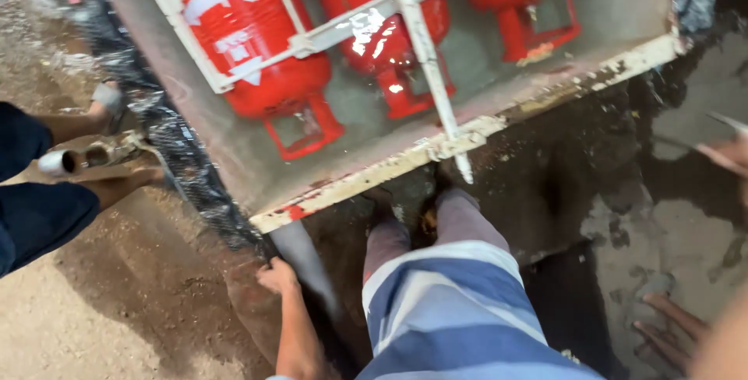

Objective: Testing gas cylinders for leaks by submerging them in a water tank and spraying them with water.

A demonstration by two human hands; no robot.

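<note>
A concrete enclosure [545,29] with a chipped white-painted edge holds three red gas cylinders [241,29] lying side by side behind a white metal grille [421,33]. The person's left hand [276,277] is curled around the lower corner of the enclosure's side wall, just beside a grey pipe [308,259] that runs down from that corner. The right hand [674,333] hangs with fingers spread and loose, holding nothing, over wet, muddy ground [561,170]. At the left, another person's sandalled feet [109,103] stand on sandy earth near a short metal pipe fitting [86,156].
</note>
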